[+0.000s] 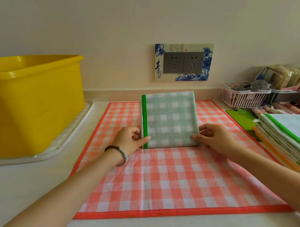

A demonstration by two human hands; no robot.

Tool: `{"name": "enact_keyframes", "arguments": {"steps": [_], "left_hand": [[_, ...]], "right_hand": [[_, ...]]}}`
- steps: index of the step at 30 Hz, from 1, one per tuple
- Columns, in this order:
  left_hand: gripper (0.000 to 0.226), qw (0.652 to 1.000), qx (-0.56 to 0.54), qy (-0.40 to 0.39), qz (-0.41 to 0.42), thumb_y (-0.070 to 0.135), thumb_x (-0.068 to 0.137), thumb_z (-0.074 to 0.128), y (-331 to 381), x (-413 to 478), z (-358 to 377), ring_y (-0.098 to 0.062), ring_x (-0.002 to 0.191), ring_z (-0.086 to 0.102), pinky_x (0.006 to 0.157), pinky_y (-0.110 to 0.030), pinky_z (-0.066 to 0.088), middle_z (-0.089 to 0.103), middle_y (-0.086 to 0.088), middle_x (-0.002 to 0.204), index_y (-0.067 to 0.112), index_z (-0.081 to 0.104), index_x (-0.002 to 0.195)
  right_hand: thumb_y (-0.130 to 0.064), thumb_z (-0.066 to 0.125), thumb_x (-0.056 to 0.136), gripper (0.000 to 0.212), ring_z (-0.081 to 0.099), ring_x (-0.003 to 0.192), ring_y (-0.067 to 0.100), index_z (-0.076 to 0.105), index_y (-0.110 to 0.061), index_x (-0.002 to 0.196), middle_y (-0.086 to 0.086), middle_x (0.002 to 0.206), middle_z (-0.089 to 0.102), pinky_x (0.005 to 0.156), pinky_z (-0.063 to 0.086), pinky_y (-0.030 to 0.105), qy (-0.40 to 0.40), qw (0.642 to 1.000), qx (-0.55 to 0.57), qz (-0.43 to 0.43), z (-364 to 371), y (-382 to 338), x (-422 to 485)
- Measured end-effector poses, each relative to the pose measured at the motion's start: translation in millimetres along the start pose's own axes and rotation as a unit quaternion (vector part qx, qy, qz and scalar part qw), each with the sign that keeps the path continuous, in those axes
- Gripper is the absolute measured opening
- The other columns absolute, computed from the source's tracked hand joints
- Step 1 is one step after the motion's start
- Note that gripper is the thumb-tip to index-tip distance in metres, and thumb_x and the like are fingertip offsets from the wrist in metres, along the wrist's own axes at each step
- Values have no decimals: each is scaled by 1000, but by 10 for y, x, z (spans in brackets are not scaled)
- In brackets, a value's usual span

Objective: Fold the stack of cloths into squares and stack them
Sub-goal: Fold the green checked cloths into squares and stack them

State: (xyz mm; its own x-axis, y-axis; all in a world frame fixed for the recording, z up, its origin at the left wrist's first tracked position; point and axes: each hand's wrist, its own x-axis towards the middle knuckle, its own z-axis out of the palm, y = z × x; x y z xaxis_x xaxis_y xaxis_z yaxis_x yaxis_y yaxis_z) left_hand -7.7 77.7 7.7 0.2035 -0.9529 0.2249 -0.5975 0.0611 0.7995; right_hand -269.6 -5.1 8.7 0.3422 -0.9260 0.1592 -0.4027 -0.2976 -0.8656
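A green-checked cloth (170,119), folded into a narrow rectangle with a bright green hem on its left side, lies on top of a spread-out orange-checked cloth (170,177). My left hand (129,140) pinches the folded cloth's near left corner, thumb on top. My right hand (213,137) pinches its near right corner in the same way. A stack of cloths (294,139) with green and orange hems sits at the right edge of the counter.
A big yellow tub (29,103) stands on a white tray (60,142) at the left. A pink basket (243,97) with small items and packets sits at the back right. A double wall socket (183,62) is behind. White counter (23,180) at front left.
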Motion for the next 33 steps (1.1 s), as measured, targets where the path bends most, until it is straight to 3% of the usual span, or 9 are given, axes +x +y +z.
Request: {"name": "enact_keyframes", "arguments": {"steps": [4, 7, 9, 11, 13, 16, 21, 29, 33], "left_hand": [[55, 994, 85, 1, -64, 33, 79, 73, 39, 102, 31, -13, 76, 61, 65, -23, 47, 63, 2, 83, 14, 43, 121], [79, 969, 246, -21, -16, 36, 81, 69, 135, 144, 28, -14, 85, 57, 66, -24, 48, 58, -3, 107, 14, 22, 141], [77, 949, 310, -41, 46, 35, 85, 63, 176, 178, 49, -18, 114, 48, 85, -29, 49, 40, -3, 137, 20, 18, 146], [66, 943, 313, -90, 74, 32, 93, 51, 173, 223, 92, -18, 140, 23, 111, -34, 30, 20, 1, 154, 22, 16, 149], [57, 940, 308, -129, 62, 34, 100, 35, 139, 239, 146, -14, 145, 4, 116, -32, 9, 7, 3, 159, 20, 12, 151], [56, 930, 334, -150, 40, 39, 102, 18, 61, 228, 240, -14, 146, -1, 117, -31, 4, 0, 0, 159, 16, 7, 151], [53, 924, 350, -151, 24, 34, 102, 14, 9, 212, 313, -14, 146, -2, 119, -32, 3, -2, -2, 159, 15, 4, 151], [55, 904, 390, -177, 16, 36, 101, 18, 71, 287, 267, -14, 146, 5, 118, -33, 8, 3, 0, 159, 14, 8, 151], [45, 911, 372, -175, -15, 40, 100, 25, 212, 466, 189, -26, 120, 47, 96, -36, 41, 45, -11, 136, 10, 51, 120]], "right_hand": [[-19, 77, 75, 26, 58, 56, 5, 63, -13, 97, 0, 78, 67, 51, 47, 17, 21, 998, -49, 26, 37, -6, 97], [-25, 78, 74, 37, 57, 69, 12, 56, -16, 103, -2, 85, 61, 57, 47, 24, 22, 994, -99, 51, 28, -30, 143], [-29, 77, 74, 42, 56, 78, 14, 53, -18, 107, -2, 95, 59, 66, 49, 28, 19, 989, -139, 57, 43, -64, 154], [-29, 75, 77, 45, 53, 88, 14, 52, -17, 114, 1, 112, 55, 75, 46, 27, 26, 984, -172, 34, 91, -97, 168], [-27, 68, 84, 41, 51, 100, 15, 52, -18, 121, 2, 130, 47, 83, 42, 25, 34, 977, -209, -20, 182, -148, 173], [-29, 53, 94, 38, 43, 127, 19, 50, -19, 130, 0, 144, 39, 104, 34, 31, 25, 960, -260, -97, 390, -258, 226], [-30, 30, 101, 47, 12, 145, 17, 28, -20, 147, 0, 157, 18, 118, 6, 38, -64, 927, -356, -101, 806, -342, 451], [-47, 19, 100, 57, 2, 146, 12, 8, -24, 151, -4, 159, 3, 118, -1, 35, -138, 894, -424, -53, 684, -118, 547], [-57, 20, 96, 69, -1, 146, 13, 6, -18, 151, -1, 159, 0, 118, -1, 34, -113, 896, -430, -4, 477, -23, 549]]}}
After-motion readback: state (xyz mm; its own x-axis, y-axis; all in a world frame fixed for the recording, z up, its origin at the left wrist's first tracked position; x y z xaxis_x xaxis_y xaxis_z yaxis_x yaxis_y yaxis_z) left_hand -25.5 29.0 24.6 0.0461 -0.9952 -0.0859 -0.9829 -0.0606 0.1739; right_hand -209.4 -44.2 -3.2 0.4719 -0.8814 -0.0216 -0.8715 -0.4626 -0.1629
